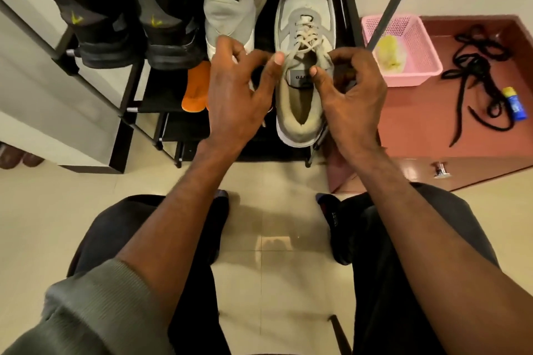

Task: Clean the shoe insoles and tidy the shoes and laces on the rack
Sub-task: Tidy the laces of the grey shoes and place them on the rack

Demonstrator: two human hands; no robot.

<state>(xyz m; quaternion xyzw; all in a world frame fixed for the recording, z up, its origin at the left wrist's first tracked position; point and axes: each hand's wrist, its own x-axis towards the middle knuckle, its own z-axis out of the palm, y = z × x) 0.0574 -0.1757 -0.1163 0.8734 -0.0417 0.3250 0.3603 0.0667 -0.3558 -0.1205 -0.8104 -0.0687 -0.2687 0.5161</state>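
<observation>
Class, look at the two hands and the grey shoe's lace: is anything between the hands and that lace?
Nothing visible. The left hand and right hand already pinch the cream lace on either side of the grey shoe, which sits on the rack.

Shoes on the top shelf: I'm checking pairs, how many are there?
4: two black shoes at left, a grey shoe mid-shelf, another grey shoe at right between both hands. Lower shelves are partly hidden.

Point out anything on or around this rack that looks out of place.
The black laces lie loose and tangled on the red-brown surface right of the rack, out of any shoe. An orange insole sits bare on a lower shelf.
</observation>
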